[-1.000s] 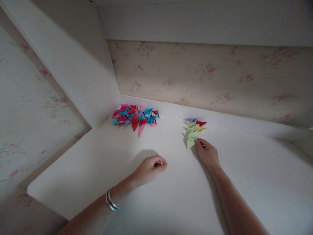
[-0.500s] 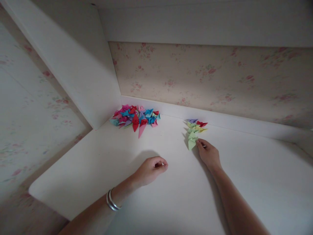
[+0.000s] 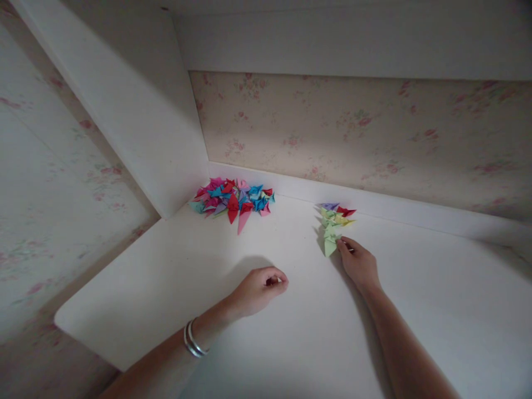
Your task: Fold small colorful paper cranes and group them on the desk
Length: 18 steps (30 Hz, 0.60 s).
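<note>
My right hand [image 3: 358, 262] rests on the white desk [image 3: 291, 332], its fingertips pinched on the near end of a small chain of folded paper pieces [image 3: 333, 224] in green, yellow, red and purple. My left hand [image 3: 260, 288] lies curled on the desk to the left, fingers closed loosely; a small reddish bit shows between thumb and fingers, too small to name. Two silver bangles [image 3: 192, 339] circle the left wrist. A pile of several folded paper triangles [image 3: 233, 199] in red, pink, blue and purple sits at the back left, beyond the left hand.
A white upright panel [image 3: 137, 111] bounds the desk on the left, just behind the pile. Floral wallpaper [image 3: 353, 127] runs along the back above a white ledge [image 3: 394, 208]. A white shelf [image 3: 353, 39] hangs overhead. The desk's rounded front-left corner [image 3: 62, 321] drops off to the floor.
Both hands keep their places on the desk; only the view has drifted slightly, shifting everything a little to the right.
</note>
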Motion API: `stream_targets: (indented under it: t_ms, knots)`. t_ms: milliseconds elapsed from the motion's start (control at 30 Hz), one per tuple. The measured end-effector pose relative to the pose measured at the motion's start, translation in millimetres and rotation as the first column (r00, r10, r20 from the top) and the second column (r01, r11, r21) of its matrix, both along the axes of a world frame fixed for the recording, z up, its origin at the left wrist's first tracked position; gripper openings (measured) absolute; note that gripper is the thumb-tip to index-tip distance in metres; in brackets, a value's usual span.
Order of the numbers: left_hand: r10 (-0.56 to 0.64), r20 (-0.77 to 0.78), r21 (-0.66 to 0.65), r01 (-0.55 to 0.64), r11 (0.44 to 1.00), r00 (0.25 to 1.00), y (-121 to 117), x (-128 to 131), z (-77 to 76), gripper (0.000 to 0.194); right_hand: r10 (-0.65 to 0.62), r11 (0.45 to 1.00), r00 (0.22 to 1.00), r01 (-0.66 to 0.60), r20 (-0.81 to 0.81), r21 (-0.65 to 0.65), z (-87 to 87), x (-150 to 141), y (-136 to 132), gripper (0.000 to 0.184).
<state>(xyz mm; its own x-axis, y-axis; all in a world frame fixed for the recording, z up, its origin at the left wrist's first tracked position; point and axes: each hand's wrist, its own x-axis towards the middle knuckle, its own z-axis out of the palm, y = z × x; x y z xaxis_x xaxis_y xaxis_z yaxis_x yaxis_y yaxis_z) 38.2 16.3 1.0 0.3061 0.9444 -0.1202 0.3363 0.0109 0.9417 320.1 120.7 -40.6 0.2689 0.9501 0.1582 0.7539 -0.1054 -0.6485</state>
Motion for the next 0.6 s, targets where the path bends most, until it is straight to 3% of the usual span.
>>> stream_targets:
  t_ms: [267, 400, 600]
  knots:
    - [0.003, -0.043, 0.055, -0.001, 0.999, 0.999, 0, 1, -4.6, 0.022, -0.041, 0.996, 0.979, 0.056, -0.199, 0.068, 2.4, 0, -6, 0.049]
    - [-0.009, -0.076, 0.123, 0.018, 0.992, 0.997, -1, 3, -10.5, 0.021, -0.127, 0.978, 0.898, 0.186, -0.421, 0.100, 0.4, 1, -12, 0.051]
    - [0.013, -0.101, 0.186, 0.006, 0.982, 0.995, -3, 4, -14.9, 0.020, -0.171, 0.939, 0.786, 0.313, -0.594, 0.144, -1.7, 3, -18, 0.053]
